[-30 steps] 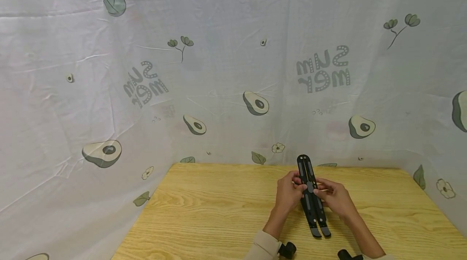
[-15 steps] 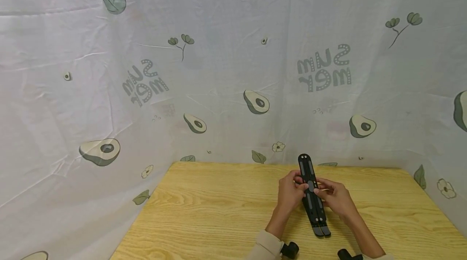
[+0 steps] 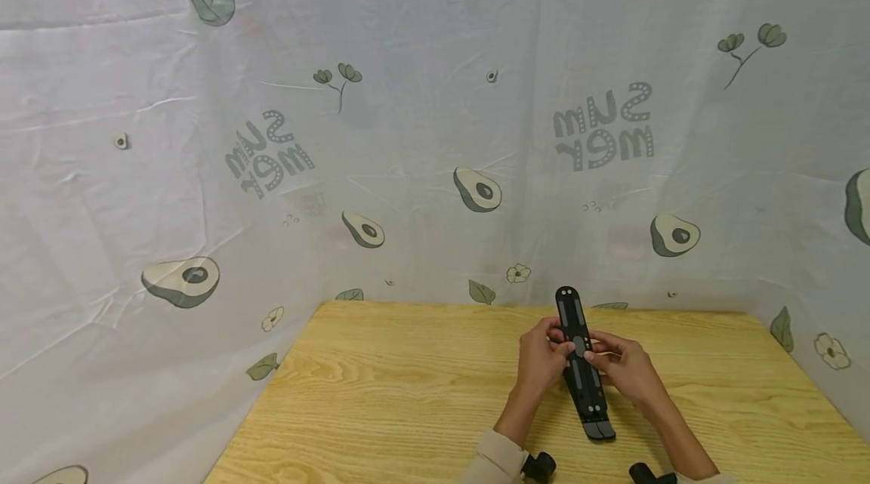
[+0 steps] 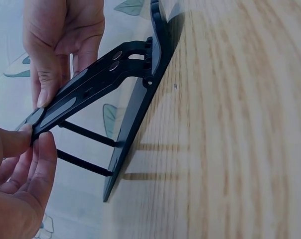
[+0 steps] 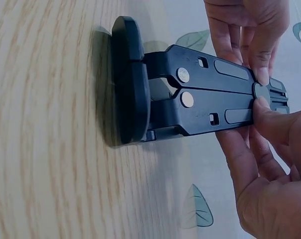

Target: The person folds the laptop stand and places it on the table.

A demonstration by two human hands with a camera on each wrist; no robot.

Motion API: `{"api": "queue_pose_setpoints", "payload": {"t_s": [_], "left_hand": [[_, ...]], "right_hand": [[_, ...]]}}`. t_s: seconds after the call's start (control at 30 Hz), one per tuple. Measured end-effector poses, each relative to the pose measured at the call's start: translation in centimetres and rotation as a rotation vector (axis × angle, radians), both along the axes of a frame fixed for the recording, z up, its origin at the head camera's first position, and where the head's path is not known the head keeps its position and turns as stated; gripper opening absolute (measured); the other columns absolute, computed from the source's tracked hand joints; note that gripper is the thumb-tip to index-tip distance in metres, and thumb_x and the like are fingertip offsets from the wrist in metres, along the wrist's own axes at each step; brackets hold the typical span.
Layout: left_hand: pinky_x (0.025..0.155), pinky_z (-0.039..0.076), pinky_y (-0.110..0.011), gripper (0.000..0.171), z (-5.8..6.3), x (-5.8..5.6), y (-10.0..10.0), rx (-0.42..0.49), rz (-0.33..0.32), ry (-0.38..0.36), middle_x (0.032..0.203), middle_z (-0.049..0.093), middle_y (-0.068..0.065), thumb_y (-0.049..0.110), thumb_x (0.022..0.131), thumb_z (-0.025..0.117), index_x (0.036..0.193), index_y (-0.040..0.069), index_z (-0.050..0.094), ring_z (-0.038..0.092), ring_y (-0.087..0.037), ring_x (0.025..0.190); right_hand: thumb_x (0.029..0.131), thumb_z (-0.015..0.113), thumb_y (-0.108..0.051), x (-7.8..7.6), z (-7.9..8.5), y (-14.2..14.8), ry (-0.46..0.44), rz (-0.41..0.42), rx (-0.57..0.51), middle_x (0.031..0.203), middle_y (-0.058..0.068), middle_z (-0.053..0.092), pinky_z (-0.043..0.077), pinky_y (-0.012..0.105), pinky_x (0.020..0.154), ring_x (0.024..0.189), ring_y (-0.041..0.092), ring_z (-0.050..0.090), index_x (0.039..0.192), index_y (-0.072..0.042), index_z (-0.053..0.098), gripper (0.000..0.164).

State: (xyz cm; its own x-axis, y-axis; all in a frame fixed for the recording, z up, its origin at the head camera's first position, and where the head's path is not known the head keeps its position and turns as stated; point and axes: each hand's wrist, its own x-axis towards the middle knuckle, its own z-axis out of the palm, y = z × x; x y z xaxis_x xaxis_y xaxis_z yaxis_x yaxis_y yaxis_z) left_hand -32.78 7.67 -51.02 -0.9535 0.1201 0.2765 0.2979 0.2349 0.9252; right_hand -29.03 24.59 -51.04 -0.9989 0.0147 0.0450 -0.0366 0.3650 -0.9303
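A black folding laptop stand with grey pads stands on the table, its two long arms lying side by side. My left hand pinches its middle from the left, thumb on top by the round joint. From the right, my right hand grips the same middle part, thumb also on top. In the left wrist view, thin struts run from the raised upper arms down to a base bar. The upturned front lips sit close together in the right wrist view. Fingers under the stand are partly hidden.
The wooden table stretches to the left and right of the stand. Behind it hangs a pale curtain printed with avocados and leaves. Black wrist devices sit at both cuffs.
The stand's two long arms stood slightly apart a second ago; they have come together, and the gap between the front lips has narrowed. Both hands keep their hold at the middle.
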Motion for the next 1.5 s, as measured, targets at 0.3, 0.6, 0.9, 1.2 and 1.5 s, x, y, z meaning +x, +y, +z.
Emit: {"api": "queue_pose_setpoints", "payload": {"t_s": [0.3,0.6,0.9,1.2,1.5], "left_hand": [[0.058,0.057,-0.014,0.041,0.1,0.5,-0.3,-0.009,-0.056,-0.028,0.100,0.069,-0.010,-0.005,0.094,0.078,0.133,0.003,0.068,0.061,0.003,0.069],[0.054,0.054,-0.015,0.031,-0.7,2.6,-0.2,-0.018,-0.068,-0.039,0.086,0.065,-0.001,-0.009,0.092,0.077,0.117,0.004,0.065,0.061,0.002,0.062],[0.053,0.053,-0.016,0.034,-1.7,4.3,-0.8,-0.012,-0.084,-0.120,0.084,0.066,0.003,-0.010,0.089,0.079,0.113,0.009,0.064,0.061,0.001,0.062],[0.063,0.050,-0.021,0.035,-1.7,5.8,-1.5,-0.225,-0.067,-0.149,0.078,0.067,0.007,0.001,0.086,0.087,0.110,0.013,0.065,0.057,0.000,0.067],[0.058,0.046,-0.024,0.031,-1.6,6.7,-0.9,-0.251,-0.063,-0.258,0.073,0.061,0.005,0.001,0.085,0.088,0.104,0.012,0.065,0.054,-0.007,0.063]], "right_hand": [[0.107,0.066,-0.009,-0.2,0.7,0.5,-0.006,0.022,0.009,0.122,0.023,0.067,0.068,0.039,0.080,0.107,0.025,0.075,0.156,0.008,0.047,0.055],[0.108,0.065,-0.012,0.0,0.9,1.3,-0.003,0.019,0.018,0.122,0.024,0.071,0.068,0.039,0.081,0.101,0.019,0.075,0.154,0.005,0.053,0.049],[0.108,0.065,-0.011,-1.5,1.9,1.2,0.059,0.021,0.086,0.126,0.027,0.069,0.068,0.037,0.082,0.108,0.030,0.076,0.151,0.007,0.055,0.047],[0.106,0.068,-0.009,-3.2,4.1,0.6,0.200,0.067,0.192,0.124,0.028,0.071,0.068,0.037,0.081,0.108,0.041,0.075,0.147,0.007,0.058,0.046],[0.104,0.071,-0.013,-5.7,6.2,0.7,0.292,0.143,0.291,0.130,0.030,0.069,0.067,0.040,0.082,0.112,0.044,0.073,0.146,0.004,0.060,0.046]]}}
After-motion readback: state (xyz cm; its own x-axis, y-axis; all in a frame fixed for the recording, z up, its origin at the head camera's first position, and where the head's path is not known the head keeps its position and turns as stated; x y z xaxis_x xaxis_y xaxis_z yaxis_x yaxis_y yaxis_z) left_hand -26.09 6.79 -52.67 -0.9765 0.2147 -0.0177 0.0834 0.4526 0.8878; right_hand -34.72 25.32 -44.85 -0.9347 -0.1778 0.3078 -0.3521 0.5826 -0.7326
